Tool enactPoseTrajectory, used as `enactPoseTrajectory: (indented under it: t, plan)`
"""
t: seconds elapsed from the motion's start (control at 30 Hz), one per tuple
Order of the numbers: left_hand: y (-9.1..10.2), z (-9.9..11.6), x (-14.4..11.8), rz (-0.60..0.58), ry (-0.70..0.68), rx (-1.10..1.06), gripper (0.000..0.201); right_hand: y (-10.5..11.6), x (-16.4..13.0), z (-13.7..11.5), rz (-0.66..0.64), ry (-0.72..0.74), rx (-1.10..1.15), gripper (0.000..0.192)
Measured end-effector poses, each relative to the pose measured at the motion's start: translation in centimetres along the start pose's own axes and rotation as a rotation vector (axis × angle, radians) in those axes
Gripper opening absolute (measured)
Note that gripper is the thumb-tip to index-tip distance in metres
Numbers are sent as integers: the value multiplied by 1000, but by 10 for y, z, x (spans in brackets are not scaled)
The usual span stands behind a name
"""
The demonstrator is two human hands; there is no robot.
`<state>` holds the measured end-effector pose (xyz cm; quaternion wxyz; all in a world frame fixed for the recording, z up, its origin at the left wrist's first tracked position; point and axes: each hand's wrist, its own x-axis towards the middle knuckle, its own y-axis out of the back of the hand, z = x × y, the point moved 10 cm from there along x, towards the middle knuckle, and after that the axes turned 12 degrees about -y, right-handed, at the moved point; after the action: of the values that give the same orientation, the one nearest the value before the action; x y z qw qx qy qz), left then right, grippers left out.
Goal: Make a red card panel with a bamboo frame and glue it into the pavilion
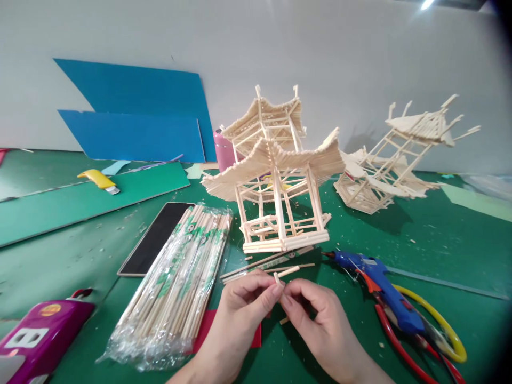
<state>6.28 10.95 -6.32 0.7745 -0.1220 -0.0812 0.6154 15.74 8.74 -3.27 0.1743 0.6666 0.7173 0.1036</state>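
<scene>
My left hand (250,306) pinches a short piece of wooden stick (277,278) between thumb and forefinger. Against it, at the fingertips, my right hand (320,314) is closed in a pinch too; a second short stick piece (288,271) juts out just above its forefinger. The fingers partly hide both pieces. Right behind the hands stands a two-tiered pavilion model (280,205) built of chopsticks. Loose chopsticks (272,261), some in paper wrapping, lie between the model and my hands.
Left are a plastic-wrapped bundle of chopsticks (176,282), a dark phone (154,240), a purple power strip (44,333) and a yellow cutter (100,180). Right lie a blue glue gun (384,285) and cutters with red and yellow handles (448,333). Another stick model (400,160) leans behind.
</scene>
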Motion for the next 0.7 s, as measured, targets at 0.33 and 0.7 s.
enactPoseTrajectory:
  t: [0.33, 0.7]
  plan:
    - [-8, -14, -3, -49, 138, -203, 11, 27, 0, 17, 165, -40, 143, 13]
    - [-7, -3, -2, -78, 75, -173, 11, 19, 0, -11, 78, 89, -133, 20]
